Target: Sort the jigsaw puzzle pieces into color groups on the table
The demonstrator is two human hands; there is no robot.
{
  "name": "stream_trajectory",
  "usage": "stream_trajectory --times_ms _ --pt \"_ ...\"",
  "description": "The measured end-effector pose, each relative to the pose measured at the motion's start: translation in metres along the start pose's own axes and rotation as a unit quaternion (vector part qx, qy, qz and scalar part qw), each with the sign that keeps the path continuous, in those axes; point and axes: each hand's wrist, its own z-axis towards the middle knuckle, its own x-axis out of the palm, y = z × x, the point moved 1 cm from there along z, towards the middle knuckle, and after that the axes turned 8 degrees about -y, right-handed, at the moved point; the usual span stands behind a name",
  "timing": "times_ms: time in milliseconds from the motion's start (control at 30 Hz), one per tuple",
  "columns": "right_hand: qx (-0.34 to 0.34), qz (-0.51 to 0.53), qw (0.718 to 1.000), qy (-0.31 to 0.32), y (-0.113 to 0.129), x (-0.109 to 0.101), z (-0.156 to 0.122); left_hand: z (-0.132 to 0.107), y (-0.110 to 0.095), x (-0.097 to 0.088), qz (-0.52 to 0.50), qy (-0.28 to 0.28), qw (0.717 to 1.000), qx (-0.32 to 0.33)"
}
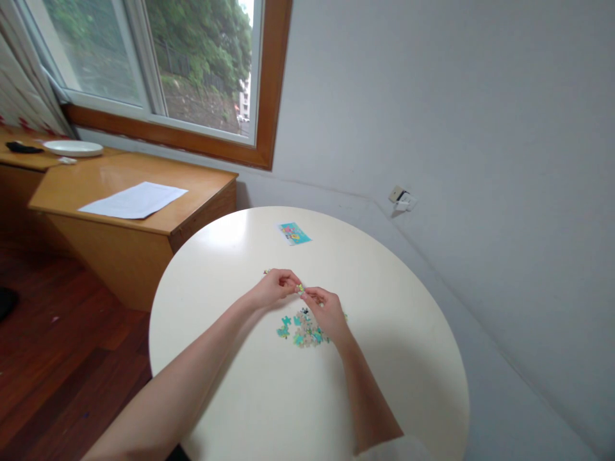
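Above the middle of the round table, my left hand (275, 287) and my right hand (327, 308) meet at the fingertips. Between them is a small yellow-green jigsaw puzzle piece (300, 289), pinched by both hands. Just below lies a loose pile of jigsaw pieces (307, 336), teal, greenish and pale, partly hidden by my right hand. A few teal pieces (283, 331) lie at the pile's left side. Another small piece (266, 272) shows behind my left hand, mostly covered. Farther back rests a teal picture card (295, 234) with colourful figures.
The white round table (211, 358) stands close to the wall. To its left is a wooden desk (202, 186) bearing a sheet of paper (134, 200) and a white plate (73, 148). A wall socket with a plug (402, 199) is at the right, and a window is above the desk.
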Motion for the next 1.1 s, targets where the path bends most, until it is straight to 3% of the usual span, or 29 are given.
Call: stream_trajectory --times_ms 100,633,1100 --pt "-0.018 -0.039 0.999 0.0 0.0036 -0.0005 -0.0013 0.0018 0.0019 0.0002 -0.014 0.002 1.0 0.01" --pt "-0.037 -0.046 0.996 -0.064 0.0099 -0.0023 -0.001 0.0023 0.0048 0.0018 -0.02 -0.006 1.0 0.011" --pt "-0.031 -0.052 0.996 -0.06 0.0072 -0.002 -0.0011 0.0032 0.0066 0.0001 -0.003 -0.004 1.0 0.008"
